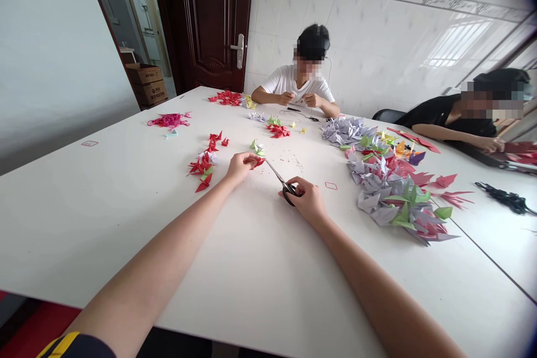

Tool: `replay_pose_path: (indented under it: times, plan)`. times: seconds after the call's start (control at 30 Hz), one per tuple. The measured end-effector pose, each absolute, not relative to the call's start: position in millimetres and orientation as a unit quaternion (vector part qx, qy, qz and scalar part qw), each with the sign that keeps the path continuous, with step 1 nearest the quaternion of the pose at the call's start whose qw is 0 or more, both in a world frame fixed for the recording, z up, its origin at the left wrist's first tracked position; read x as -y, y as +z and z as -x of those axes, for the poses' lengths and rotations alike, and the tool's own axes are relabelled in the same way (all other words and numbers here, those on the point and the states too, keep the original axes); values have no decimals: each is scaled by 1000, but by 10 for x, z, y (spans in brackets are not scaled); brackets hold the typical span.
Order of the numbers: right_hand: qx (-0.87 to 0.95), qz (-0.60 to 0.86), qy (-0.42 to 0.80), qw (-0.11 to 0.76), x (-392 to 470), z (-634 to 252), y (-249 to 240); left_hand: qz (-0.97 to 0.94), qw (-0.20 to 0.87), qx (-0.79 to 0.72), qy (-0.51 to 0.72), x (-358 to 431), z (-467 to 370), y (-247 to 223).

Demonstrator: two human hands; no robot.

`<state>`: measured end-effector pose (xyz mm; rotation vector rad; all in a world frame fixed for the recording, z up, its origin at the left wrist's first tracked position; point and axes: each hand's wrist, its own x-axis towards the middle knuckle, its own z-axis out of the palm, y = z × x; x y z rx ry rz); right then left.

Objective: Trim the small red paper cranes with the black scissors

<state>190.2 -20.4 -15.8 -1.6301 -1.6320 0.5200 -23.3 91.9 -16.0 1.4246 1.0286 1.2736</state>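
Observation:
My left hand [240, 166] pinches a small red folded paper piece [259, 161] just above the white table [126, 201]. My right hand [307, 198] grips black-handled scissors [280, 180], whose blades point up-left toward the red piece and reach close to it. A small green and white folded piece [257, 147] lies just beyond my left hand. A cluster of red, green and white folded pieces [203, 165] lies to the left of that hand.
A long heap of grey, pink and green folded paper [390, 184] runs along the right. A person in white sits across the table [298, 84]; another in black sits at the right [465, 117]. Pink scraps [168, 120] and red pieces [226, 97] lie far left; a black cord [505, 198] lies right.

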Motion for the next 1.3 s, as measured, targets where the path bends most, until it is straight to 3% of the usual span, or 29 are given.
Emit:
replay_pose_path:
  times: [0.2, 0.43, 1.3]
  plan:
    - [620, 636, 220, 404, 206, -1910, -133, -579, 475, -401, 528, -888, 227, -128]
    - [645, 644, 197, 360, 194, -1909, -162, -567, 490, -395, 531, -860, 222, -92]
    - [642, 634, 218, 371, 198, -1901, -150, -600, 472, -380, 523, -858, 240, -103]
